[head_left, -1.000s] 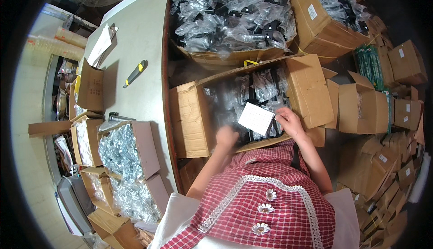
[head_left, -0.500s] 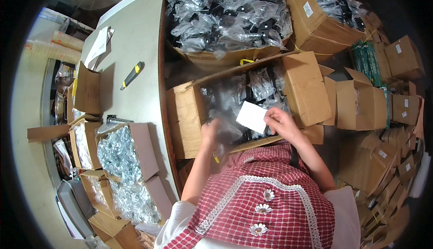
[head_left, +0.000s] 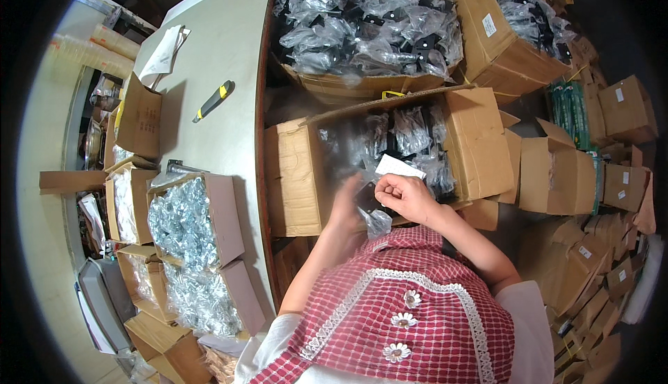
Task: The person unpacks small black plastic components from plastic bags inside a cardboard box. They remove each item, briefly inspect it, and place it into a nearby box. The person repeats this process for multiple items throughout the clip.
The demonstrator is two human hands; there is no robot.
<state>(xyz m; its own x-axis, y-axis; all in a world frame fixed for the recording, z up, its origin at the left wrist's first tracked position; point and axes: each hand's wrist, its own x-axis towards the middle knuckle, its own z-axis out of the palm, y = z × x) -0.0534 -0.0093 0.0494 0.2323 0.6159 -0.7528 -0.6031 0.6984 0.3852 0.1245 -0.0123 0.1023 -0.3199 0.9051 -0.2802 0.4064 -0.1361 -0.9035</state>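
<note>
Inspector: State the items at your far left.
Operator: Two cartons [head_left: 224, 220], filled with bagged metal parts, stand on the grey table [head_left: 219, 50]. Further along the table top lies a black-and-yellow utility knife [head_left: 213, 101].

Inspector: Next position to the right?
Operator: The open cardboard carton [head_left: 292, 175], directly in front of me, packed with rows of bagged black parts. My left hand [head_left: 342, 206] is over its left half, close to the near edge. The hand is blurred; I cannot tell how firmly its fingers are set.

Inspector: Locate the workpiece.
Operator: A black part in a clear plastic bag [head_left: 378, 224] is between my hands, over the near edge of the carton, with the bag hanging toward my apron.

Inspector: Report the right side.
Operator: The white card [head_left: 400, 166] projects beyond the knuckles of my right hand [head_left: 409, 199]. That grip is narrow: fingers curled on the card, thumb and forefinger drawn together beside the black part.

Inspector: Far right?
Operator: Further cardboard boxes [head_left: 550, 178], several open.
</note>
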